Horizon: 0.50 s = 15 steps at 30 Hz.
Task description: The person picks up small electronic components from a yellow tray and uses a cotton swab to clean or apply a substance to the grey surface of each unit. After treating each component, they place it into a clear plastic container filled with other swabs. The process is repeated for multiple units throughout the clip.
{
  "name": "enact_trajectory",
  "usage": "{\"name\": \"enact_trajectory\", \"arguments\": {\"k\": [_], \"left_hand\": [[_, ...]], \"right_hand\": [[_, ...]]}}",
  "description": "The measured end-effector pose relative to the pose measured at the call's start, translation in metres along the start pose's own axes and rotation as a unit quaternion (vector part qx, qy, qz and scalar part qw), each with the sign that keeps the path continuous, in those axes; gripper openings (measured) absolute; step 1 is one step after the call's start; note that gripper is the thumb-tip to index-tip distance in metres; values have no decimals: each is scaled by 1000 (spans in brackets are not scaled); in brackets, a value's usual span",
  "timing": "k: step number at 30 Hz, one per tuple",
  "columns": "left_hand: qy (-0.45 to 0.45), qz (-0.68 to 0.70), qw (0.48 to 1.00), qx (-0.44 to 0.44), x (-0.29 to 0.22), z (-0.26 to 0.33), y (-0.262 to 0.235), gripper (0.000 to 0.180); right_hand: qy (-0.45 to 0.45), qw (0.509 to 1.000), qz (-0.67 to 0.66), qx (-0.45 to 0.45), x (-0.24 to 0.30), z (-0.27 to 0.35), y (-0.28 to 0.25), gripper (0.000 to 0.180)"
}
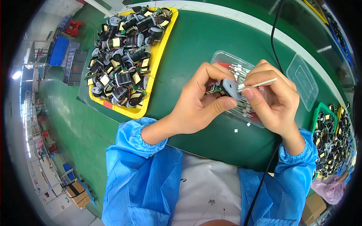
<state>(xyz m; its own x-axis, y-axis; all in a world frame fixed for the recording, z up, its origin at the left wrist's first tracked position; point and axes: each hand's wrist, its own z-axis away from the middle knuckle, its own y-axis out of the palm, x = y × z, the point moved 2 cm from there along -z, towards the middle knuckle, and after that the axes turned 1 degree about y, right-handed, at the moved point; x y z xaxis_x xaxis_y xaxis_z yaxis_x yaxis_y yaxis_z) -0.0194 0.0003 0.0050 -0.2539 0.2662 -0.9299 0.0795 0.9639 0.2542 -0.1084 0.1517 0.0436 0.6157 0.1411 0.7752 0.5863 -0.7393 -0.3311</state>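
My left hand (205, 101) is closed round a small black motor unit with a grey round end disc (230, 89) and a green circuit board (214, 87). A thin red wire sticks out of it. My right hand (272, 96) pinches a thin white stick (264, 82) between thumb and fingers. The stick's thick white end is at the disc's right side; whether they touch I cannot tell. Under both hands lies a clear plastic box (222, 56) holding many white sticks and some red wires, partly hidden by my fingers.
Left of my hands, a yellow tray (154, 71) is heaped with similar motor units. A clear lid (302, 81) lies on the green table (188, 45), with small white squares (236, 130) near the box. A black cable (274, 34) crosses the table. More trays stand at right, near another person's pink sleeve (330, 189).
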Motion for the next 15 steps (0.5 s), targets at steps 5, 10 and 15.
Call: {"name": "enact_trajectory", "arguments": {"k": [5, 10, 15], "left_hand": [[3, -41, 999, -30, -3, -1, 5, 28], [11, -42, 997, -56, 0, 2, 9, 28], [30, -46, 995, -77, 6, 2, 13, 30]], "right_hand": [[-87, 994, 58, -41, 0, 2, 6, 7], [-58, 996, 57, -34, 2, 2, 6, 8], [-12, 999, 35, -40, -3, 5, 7, 8]]}}
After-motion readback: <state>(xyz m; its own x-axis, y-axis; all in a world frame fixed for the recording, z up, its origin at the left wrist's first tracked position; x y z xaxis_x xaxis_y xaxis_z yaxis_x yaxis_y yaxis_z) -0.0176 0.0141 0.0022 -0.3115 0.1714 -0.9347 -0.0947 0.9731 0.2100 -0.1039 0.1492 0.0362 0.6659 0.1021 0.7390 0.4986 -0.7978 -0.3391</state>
